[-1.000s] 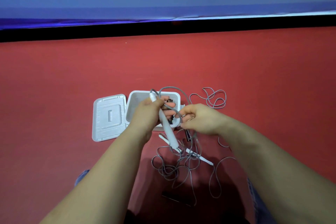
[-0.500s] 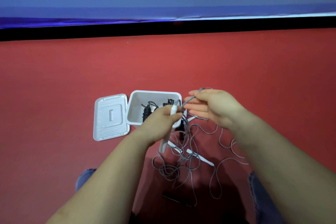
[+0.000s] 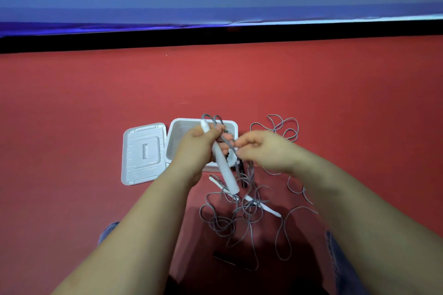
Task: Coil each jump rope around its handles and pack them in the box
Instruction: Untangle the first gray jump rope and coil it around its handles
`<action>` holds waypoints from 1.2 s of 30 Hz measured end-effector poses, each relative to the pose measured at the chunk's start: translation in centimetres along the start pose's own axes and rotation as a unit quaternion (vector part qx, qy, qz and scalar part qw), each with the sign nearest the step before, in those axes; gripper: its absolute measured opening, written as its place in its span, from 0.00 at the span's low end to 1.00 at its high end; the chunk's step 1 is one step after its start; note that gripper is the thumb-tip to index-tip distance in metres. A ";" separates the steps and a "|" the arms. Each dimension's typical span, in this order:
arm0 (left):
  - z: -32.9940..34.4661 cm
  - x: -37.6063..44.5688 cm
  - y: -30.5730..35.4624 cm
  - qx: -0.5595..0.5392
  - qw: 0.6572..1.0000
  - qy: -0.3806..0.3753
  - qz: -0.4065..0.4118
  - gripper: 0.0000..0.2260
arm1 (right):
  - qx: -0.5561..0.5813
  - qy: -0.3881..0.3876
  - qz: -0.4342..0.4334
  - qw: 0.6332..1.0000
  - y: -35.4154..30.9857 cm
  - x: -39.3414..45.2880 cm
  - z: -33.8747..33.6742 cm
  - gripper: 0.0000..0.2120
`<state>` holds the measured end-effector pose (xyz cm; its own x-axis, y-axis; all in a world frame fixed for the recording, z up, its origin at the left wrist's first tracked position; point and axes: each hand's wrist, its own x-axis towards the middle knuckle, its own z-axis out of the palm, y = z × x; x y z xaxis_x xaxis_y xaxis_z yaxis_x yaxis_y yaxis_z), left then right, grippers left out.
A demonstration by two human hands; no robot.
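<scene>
1. The left hand point(image 3: 199, 143) grips a smooth white handle point(image 3: 221, 163), slim and tapered, held over the box point(image 3: 173, 141).
2. The right hand point(image 3: 261, 148) pinches the thin grey cord point(image 3: 224, 142) beside it.
3. More cord point(image 3: 242, 213) lies in loose tangled loops on the red floor point(image 3: 72, 115).
4. The box is white plastic with rounded corners; its ribbed lid point(image 3: 143, 153) lies flat just left of it.

We count one white box point(image 3: 172, 141), one lid point(image 3: 143, 153), two hands, three white handles in view, and one tangle of grey rope point(image 3: 230, 220).
</scene>
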<state>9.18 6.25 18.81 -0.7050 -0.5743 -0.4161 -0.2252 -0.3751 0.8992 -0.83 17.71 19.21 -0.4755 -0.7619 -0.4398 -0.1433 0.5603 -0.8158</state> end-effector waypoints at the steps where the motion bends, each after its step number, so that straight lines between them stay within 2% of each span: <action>1: 0.0 0.0 0.2 -0.031 0.999 0.002 -0.011 0.07 | -0.059 -0.015 -0.007 0.998 0.4 0.0 0.4 0.06; 5: -0.2 0.1 0.5 -0.117 0.992 0.008 -0.039 0.06 | -0.173 0.030 0.007 0.984 1.8 0.5 0.8 0.03; 8: -0.4 0.2 0.7 -0.152 0.987 -0.006 -0.044 0.07 | -0.178 0.052 0.023 0.982 2.4 1.0 0.7 0.01; 10: -0.5 0.2 0.8 -0.143 0.989 -0.021 -0.032 0.08 | -0.158 0.065 0.018 0.985 2.1 0.9 0.5 0.06; 12: -0.5 0.3 0.4 -0.073 0.997 -0.016 -0.008 0.07 | -0.049 0.078 0.020 0.996 1.4 0.9 0.3 0.10; 14: -0.5 0.3 -0.2 0.068 0.997 -0.006 0.026 0.07 | 0.109 0.070 0.040 0.991 0.5 0.6 -0.1 0.11; 16: -0.5 0.0 -0.8 0.222 0.972 -0.055 0.051 0.09 | 0.229 0.055 0.052 0.971 -0.4 0.2 -0.6 0.10; 18: -0.3 -0.7 -0.9 0.305 0.945 -0.110 0.045 0.08 | 0.331 0.052 0.056 0.941 -1.0 0.0 -1.0 0.09; 21: 0.1 -1.2 -0.8 0.324 0.940 -0.098 0.042 0.14 | 0.444 0.054 0.061 0.892 -1.4 -0.1 -1.6 0.09; 25: 0.1 -0.5 -0.9 0.263 0.961 -0.067 0.050 0.09 | 0.533 0.047 0.044 0.844 -1.6 -0.2 -2.2 0.09; 26: 0.1 -0.4 -1.0 0.237 0.969 -0.057 0.046 0.09 | 0.524 0.048 0.035 0.850 -1.6 -0.1 -2.2 0.09; 27: 0.1 -0.3 -0.9 0.210 0.976 -0.048 0.042 0.08 | 0.478 0.055 0.029 0.876 -1.5 -0.1 -2.0 0.07; 29: 0.1 -0.1 -0.8 0.147 0.988 -0.028 0.032 0.07 | 0.265 0.071 0.029 0.961 -0.8 0.1 -1.4 0.08; 30: 0.1 0.0 -0.7 0.111 0.993 -0.018 0.025 0.07 | 0.139 0.068 0.028 0.988 -0.3 0.2 -1.0 0.10; 32: 0.1 0.0 -0.3 0.039 0.999 -0.005 0.011 0.07 | -0.024 0.018 0.026 0.999 0.4 0.2 0.0 0.10; 34: 0.0 0.0 0.1 -0.029 1.000 -0.007 -0.007 0.08 | -0.079 -0.017 0.030 0.996 0.8 0.1 0.6 0.07; 36: -0.1 -0.1 0.4 -0.077 0.997 -0.016 -0.020 0.07 | -0.088 0.006 0.021 0.996 0.9 0.2 0.8 0.05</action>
<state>9.20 6.05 19.20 -0.7189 -0.5346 -0.4444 -0.1497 -0.5052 0.8499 -0.38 17.83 18.09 -0.4945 -0.7327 -0.4676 -0.2723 0.6414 -0.7173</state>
